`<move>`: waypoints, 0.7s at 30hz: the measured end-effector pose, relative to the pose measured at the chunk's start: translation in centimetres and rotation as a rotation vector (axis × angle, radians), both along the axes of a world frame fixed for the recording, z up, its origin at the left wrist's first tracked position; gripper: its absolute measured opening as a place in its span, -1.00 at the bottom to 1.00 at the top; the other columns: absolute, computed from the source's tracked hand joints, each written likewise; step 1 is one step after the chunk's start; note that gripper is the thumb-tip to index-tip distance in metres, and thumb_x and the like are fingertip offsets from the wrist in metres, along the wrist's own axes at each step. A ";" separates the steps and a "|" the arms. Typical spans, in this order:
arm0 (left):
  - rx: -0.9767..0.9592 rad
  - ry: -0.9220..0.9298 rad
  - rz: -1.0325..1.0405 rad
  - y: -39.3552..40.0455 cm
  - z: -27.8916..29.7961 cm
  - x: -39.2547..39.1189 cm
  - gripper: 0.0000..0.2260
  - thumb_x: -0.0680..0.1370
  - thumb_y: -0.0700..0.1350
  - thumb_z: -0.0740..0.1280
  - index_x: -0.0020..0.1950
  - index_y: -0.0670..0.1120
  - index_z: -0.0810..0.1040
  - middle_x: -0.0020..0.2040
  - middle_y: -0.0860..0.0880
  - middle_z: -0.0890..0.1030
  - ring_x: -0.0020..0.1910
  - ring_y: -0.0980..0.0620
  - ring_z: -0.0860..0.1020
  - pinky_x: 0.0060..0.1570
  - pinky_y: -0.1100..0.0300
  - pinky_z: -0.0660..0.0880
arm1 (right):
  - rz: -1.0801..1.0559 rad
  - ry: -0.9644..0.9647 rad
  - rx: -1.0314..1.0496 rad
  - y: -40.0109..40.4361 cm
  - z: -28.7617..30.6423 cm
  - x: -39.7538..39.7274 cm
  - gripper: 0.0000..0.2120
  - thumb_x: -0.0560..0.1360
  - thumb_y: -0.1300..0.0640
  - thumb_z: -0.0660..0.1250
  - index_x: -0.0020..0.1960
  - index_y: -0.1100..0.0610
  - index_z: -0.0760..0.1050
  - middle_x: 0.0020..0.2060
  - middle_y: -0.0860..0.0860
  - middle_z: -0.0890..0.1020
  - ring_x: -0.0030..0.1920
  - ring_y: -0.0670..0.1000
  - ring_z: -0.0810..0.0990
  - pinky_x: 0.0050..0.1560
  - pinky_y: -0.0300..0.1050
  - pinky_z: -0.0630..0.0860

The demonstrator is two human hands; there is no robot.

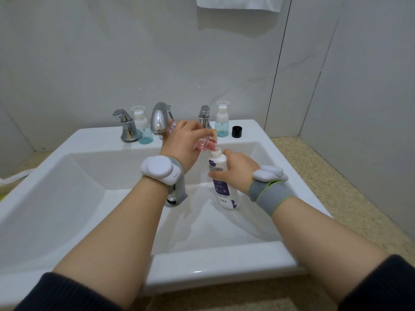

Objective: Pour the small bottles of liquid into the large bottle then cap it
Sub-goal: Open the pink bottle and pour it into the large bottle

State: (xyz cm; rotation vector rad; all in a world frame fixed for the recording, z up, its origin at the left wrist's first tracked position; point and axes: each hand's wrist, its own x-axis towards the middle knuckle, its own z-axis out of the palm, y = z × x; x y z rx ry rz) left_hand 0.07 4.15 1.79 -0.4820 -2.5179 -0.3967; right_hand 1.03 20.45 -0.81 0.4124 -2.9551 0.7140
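Glossy sink (224,265); ribbed pink bottle (207,144) tilted.

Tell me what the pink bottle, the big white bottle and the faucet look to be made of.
Pink bottle: clear tinted plastic, likely; light passes through and the threaded neck looks moulded. Large white bottle: opaque plastic with a slight sheen and a printed purple label. Faucet: polished chromed metal, mirror-bright reflections.

Small pink bottle (205,143) uncapped, tipped nearly level, threaded mouth just above the large bottle's open neck, large white bottle (222,178) with purple label upright in the basin, black cap (236,132) on sink ledge, well apart
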 end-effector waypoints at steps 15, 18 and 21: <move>-0.018 -0.015 0.010 0.0 0.2 0.1 -0.59 0.47 -0.32 0.32 0.25 0.03 0.54 0.13 -0.06 0.51 0.19 -0.10 0.35 0.08 0.13 0.26 | -0.001 -0.009 -0.008 0.0 0.2 0.2 -0.60 0.41 -0.14 0.38 0.07 0.11 0.41 -0.06 0.05 0.60 -0.08 0.14 0.57 -0.18 -0.05 0.46; -0.020 -0.016 0.011 0.0 0.2 0.2 -0.60 0.47 -0.31 0.32 0.24 0.03 0.55 0.14 -0.05 0.51 0.19 -0.10 0.35 0.08 0.12 0.27 | 0.001 -0.013 -0.008 0.0 0.2 0.2 -0.60 0.41 -0.14 0.39 0.07 0.11 0.41 -0.06 0.05 0.60 -0.10 0.13 0.56 -0.20 -0.07 0.45; -0.030 -0.019 0.017 0.1 0.2 0.2 -0.61 0.48 -0.30 0.32 0.24 0.03 0.55 0.15 -0.05 0.51 0.20 -0.10 0.34 0.10 0.10 0.28 | -0.001 -0.013 -0.004 0.1 0.2 0.2 -0.60 0.41 -0.14 0.38 0.08 0.11 0.41 -0.06 0.05 0.60 -0.10 0.12 0.56 -0.19 -0.07 0.45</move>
